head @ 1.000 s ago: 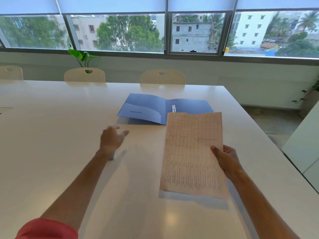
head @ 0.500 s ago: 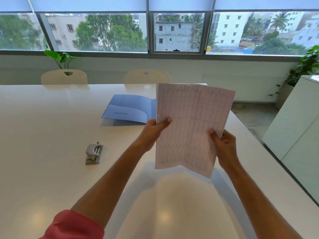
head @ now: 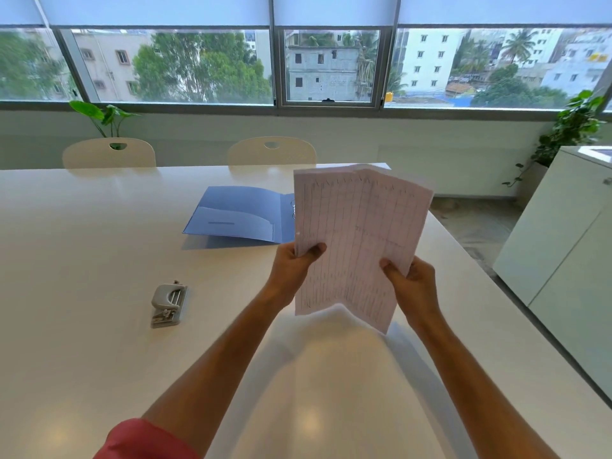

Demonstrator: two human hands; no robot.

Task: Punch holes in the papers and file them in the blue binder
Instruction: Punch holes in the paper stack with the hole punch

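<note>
A thin stack of ruled papers (head: 356, 240) stands upright in front of me, above the white table (head: 82, 276). My left hand (head: 293, 265) grips its left edge and my right hand (head: 409, 281) grips its lower right edge. A punched hole shows on the left margin. The blue binder (head: 238, 215) lies open and flat behind the papers, its rings partly visible at the sheets' left edge and its right half hidden. A grey hole punch (head: 168, 303) rests on the table to the left of my left arm.
Two cream chairs (head: 109, 154) stand at the table's far side under the windows. A white cabinet (head: 563, 243) stands to the right of the table, across a strip of floor. Potted plants sit by the wall at left and right.
A second ago my right hand alone held the papers low over the table and my left hand hovered open near the punch. Both hands now hold the papers raised upright.
</note>
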